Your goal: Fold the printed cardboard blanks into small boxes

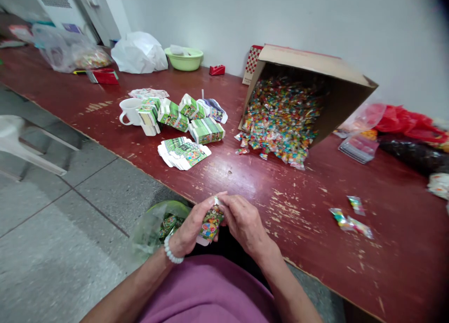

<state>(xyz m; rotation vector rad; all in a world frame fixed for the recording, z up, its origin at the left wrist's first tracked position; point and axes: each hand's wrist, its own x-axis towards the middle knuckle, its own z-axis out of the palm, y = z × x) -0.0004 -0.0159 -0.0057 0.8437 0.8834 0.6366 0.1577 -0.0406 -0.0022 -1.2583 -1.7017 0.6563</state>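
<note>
Between my two hands is a small printed green carton [211,223], held just off the table's front edge. My left hand [192,225] grips its left side, and a pale bead bracelet circles that wrist. The fingers of my right hand [245,222] close on its upper right part, at the top flap. A white flap shows at the carton's lower end. Below and left of my left hand, a green bin with a clear liner [147,229] holds several similar cartons. On the table lies a fanned pile of flat cartons [184,153].
Bundled carton stacks [206,130] stand beside a white mug [130,111]. A cardboard box [345,86] on its side spills wrapped candies [280,121]. Several loose candies [351,224] lie at right. Behind are a green basin [185,61] and plastic bags [140,54]. A white stool [21,135] stands left.
</note>
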